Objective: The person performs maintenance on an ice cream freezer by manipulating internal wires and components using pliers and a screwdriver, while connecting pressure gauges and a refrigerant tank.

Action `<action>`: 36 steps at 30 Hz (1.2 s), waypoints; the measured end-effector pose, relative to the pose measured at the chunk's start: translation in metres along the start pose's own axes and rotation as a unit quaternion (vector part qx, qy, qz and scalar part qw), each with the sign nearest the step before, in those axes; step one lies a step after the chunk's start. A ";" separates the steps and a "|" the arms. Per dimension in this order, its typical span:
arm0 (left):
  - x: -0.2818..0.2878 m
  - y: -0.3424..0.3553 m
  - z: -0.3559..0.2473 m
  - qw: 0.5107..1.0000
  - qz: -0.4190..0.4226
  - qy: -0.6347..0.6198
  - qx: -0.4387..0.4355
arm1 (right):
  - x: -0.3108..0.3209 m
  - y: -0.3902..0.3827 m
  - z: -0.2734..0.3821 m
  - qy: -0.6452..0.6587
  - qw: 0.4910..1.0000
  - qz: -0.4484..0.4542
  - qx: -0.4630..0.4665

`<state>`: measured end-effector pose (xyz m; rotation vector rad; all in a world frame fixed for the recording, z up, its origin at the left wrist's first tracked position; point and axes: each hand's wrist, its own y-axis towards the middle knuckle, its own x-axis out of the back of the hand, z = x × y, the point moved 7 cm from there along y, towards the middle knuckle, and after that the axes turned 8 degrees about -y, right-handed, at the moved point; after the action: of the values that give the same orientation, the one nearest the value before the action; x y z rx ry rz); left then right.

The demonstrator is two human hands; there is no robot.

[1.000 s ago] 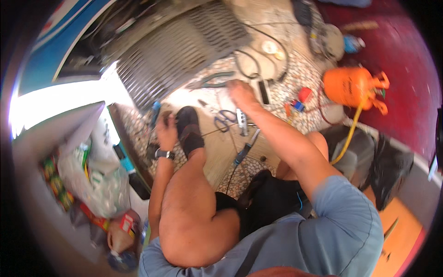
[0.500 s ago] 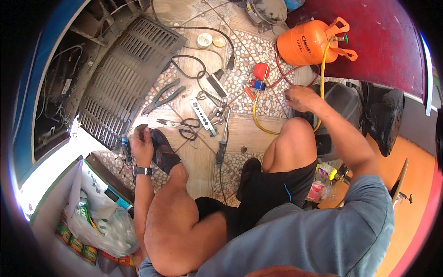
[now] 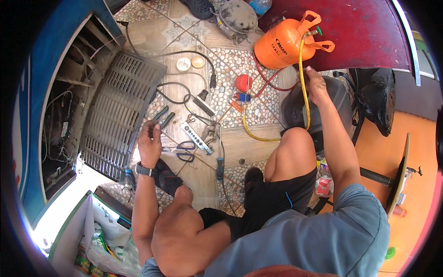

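My left hand [image 3: 150, 144], with a watch on its wrist, hovers over the jaw end of the dark-handled pliers [image 3: 170, 119]. Its fingers are loosely bent, thumb apart, with nothing visible in them; whether they touch the pliers is hidden. Beside it lie scissors [image 3: 185, 157] with dark handles. My right hand [image 3: 315, 86] reaches over a black plastic container [image 3: 336, 102], close to the yellow hose [image 3: 302, 87], its fingers stretched out and holding nothing I can see. That hose runs from the valve of an orange gas cylinder [image 3: 280, 45] to a red-and-blue gauge set [image 3: 243, 84].
A slotted dark grille [image 3: 117, 111] leans against the opened blue cabinet [image 3: 69, 27] at left. Between my feet and the gauges lie a white perforated bar tool [image 3: 196, 137], a screwdriver [image 3: 220, 168] and a black cable [image 3: 213, 76]. At right hangs a black bag [image 3: 379, 99].
My left hand has moved forward from beside my shoe to the pliers. My right hand has gone right, past the yellow hose to the container. The whole view has shifted.
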<state>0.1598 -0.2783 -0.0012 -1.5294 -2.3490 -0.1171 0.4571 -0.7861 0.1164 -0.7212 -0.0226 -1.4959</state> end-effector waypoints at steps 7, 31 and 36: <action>-0.015 -0.037 0.003 0.997 0.066 0.014 0.036 | -0.063 0.059 -0.092 -0.286 0.902 0.324 0.013; -0.124 -0.032 -0.062 0.967 0.240 0.011 -0.083 | -0.081 0.034 -0.077 -0.610 0.711 0.178 0.302; -0.148 -0.030 -0.071 0.950 0.298 0.027 -0.086 | -0.082 0.002 -0.038 -0.619 0.674 0.211 0.344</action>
<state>0.2034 -0.4373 0.0215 -2.2146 -1.7735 -0.2165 0.4336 -0.7305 0.0497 -0.8864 -1.3036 -0.2323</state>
